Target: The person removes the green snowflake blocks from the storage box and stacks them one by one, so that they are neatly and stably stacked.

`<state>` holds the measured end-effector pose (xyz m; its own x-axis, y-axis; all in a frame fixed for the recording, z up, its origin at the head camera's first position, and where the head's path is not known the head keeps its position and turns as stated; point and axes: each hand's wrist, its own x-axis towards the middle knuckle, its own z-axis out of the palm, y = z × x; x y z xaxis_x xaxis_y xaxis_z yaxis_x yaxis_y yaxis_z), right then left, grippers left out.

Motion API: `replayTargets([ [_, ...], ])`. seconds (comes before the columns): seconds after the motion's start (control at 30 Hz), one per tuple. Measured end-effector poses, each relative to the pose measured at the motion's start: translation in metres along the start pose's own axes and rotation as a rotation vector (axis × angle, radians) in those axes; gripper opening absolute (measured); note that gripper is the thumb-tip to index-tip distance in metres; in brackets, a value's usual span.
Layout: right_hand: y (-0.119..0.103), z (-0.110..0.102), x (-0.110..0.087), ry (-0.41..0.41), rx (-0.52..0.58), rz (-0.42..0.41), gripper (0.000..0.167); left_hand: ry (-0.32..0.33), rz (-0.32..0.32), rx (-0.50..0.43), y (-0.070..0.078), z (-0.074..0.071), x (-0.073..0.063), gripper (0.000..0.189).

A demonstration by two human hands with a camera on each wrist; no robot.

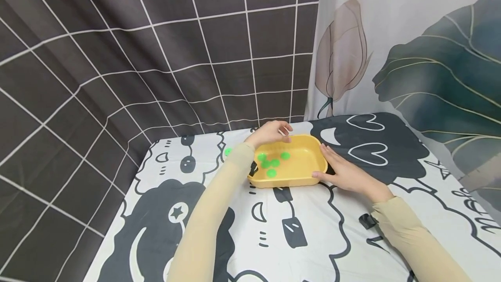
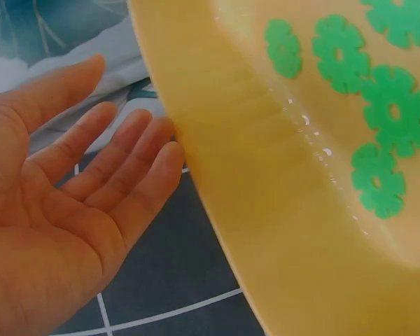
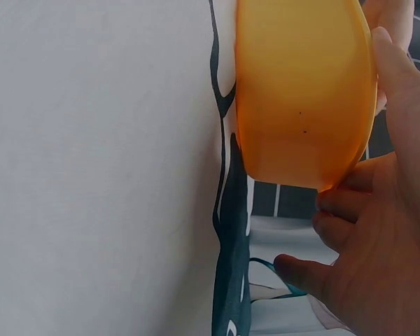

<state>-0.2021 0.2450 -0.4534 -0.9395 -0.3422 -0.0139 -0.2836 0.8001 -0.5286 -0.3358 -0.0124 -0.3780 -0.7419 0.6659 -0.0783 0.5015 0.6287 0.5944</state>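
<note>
A yellow plastic basin [image 1: 289,182] stands on the patterned cloth, with several green notched discs [image 1: 275,163] lying on its floor. At its far side is my left hand [image 1: 272,133], palm facing the wall and fingers loosely bent; in the left wrist view its fingertips are right at the rim [image 2: 166,112], holding nothing. My right hand [image 1: 348,173] spreads along the right end of the basin, thumb at the near corner and fingers along the outer wall. Seen from the right wrist, the fingers [image 3: 343,203] rest lightly against the end wall [image 3: 301,91].
One more green disc [image 1: 228,152] lies on the cloth left of the basin, beside my left forearm. A dark grid-patterned curtain [image 1: 219,47] hangs behind, and a leaf-print curtain [image 1: 442,77] on the right. The black-and-white cloth [image 1: 274,229] covers the surface.
</note>
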Motion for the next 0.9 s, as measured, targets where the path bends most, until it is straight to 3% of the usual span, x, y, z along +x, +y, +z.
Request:
replayTargets([
  [0.3, 0.001, 0.001, -0.001, 0.004, 0.004, 0.002, 0.105, -0.144, 0.017, 0.061, -0.002, 0.009, 0.003, 0.047],
  [0.53, 0.001, 0.001, -0.001, 0.002, 0.002, 0.004, 0.105, -0.237, -0.044, 0.115, -0.003, 0.014, 0.003, 0.051],
  [0.9, 0.000, 0.002, -0.001, 0.009, -0.011, 0.005, 0.106, -0.358, -0.123, 0.102, -0.004, 0.021, 0.000, 0.056],
])
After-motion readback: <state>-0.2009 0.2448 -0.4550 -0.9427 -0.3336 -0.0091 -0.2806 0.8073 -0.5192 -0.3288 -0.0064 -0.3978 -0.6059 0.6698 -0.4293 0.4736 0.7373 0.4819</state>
